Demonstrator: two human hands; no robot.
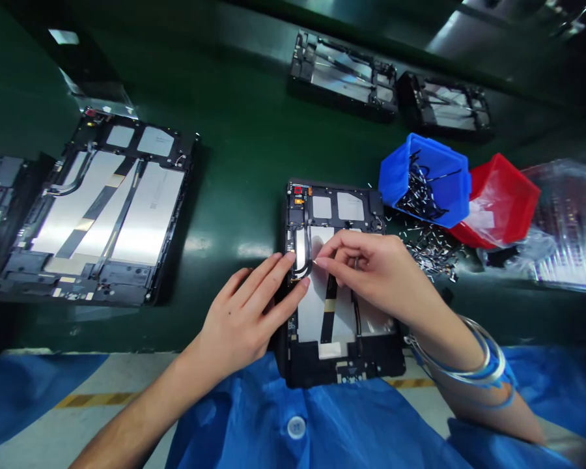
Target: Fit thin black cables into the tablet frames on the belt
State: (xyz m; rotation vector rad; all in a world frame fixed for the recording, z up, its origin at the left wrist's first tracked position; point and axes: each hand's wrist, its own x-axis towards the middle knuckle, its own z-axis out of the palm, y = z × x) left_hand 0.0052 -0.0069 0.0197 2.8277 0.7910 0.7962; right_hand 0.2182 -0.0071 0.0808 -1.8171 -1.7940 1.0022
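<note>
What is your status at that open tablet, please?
Left hand on the curved cable of the open tablet; right hand, fingertips beside it. Loose metal parts to its right, not in the way.

The head camera looks forward and down, close above the hands [241, 319].

- This is an electronics factory, set up as an assembly line.
- I'm working at a long green assembly bench [254, 150].
- The tablet frame [344, 372] in front of me is open, with its inner parts showing.
- More opened tablet frames [97, 215] lie in a row along the bench.
- A blue plastic parts bin [434, 176] lies tipped beside a red plastic parts bin [505, 198].
- Loose screws [427, 251] are scattered on the bench by the bins.
- I'm wearing a blue work smock [297, 426].
- Yellow-and-black floor tape [97, 398] marks the floor below the bench.
</note>
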